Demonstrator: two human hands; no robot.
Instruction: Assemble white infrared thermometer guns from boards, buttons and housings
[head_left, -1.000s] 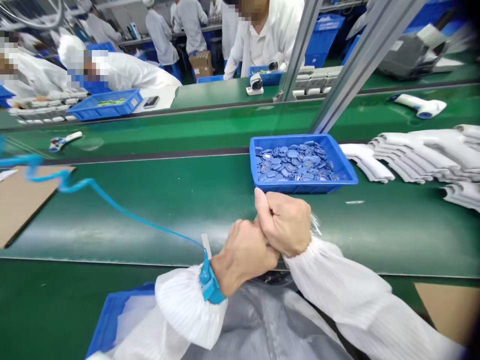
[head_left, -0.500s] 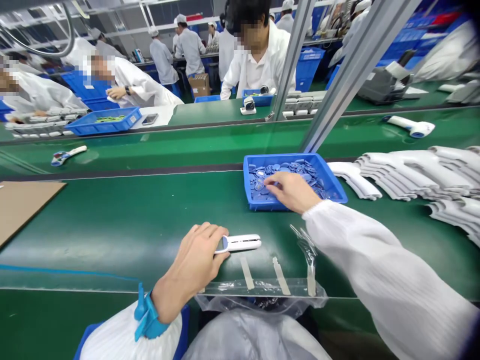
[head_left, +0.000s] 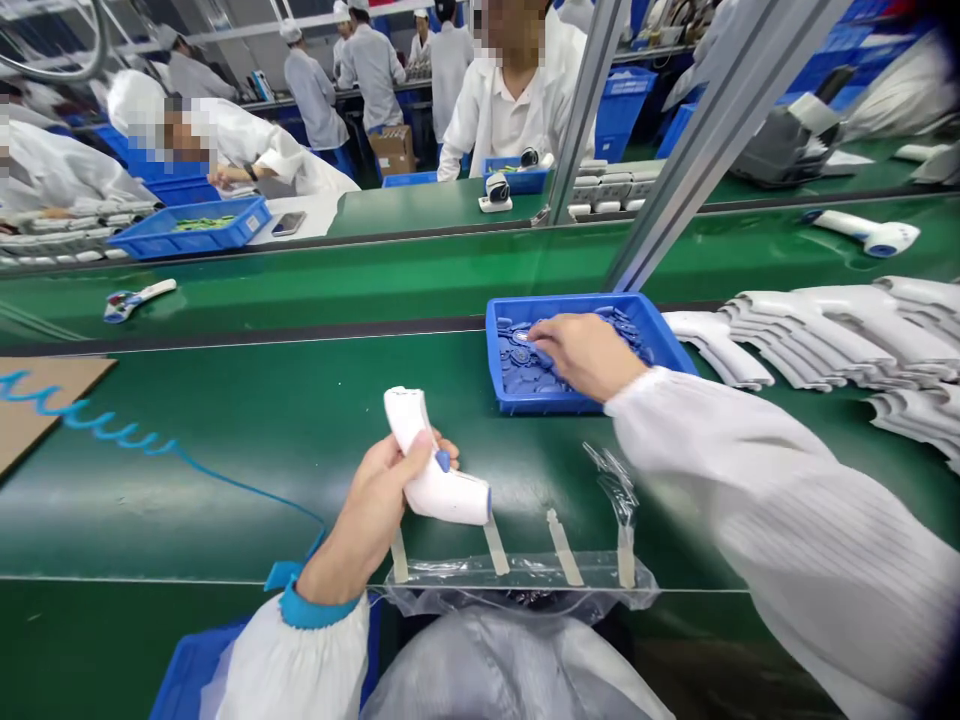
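Observation:
My left hand (head_left: 375, 500) is closed around a white gun-shaped infrared thermometer (head_left: 450, 490) with a blue trigger button, holding it above the green bench. Its wide end points right, and its handle leans up and to the left. A blue wrist strap (head_left: 319, 605) circles my left wrist. Over at the blue tray (head_left: 555, 403), my right hand (head_left: 589, 355) reaches in with fingers bent together among many flat blue oval plastic pieces (head_left: 525, 375). What sits between those fingertips is hidden.
White thermometer shell halves (head_left: 817, 340) are stacked to the tray's right. Tape strips hold a clear plastic bag (head_left: 517, 575) at the bench edge. A coiled blue cord (head_left: 112, 430) crosses the left side near cardboard (head_left: 45, 400). A metal post (head_left: 720, 150) rises behind the tray; co-workers sit opposite.
My left hand has turned the thermometer from lying edge-on near the bench to a raised, side-on position. My right hand stays in the tray. The coiled cord has come into view.

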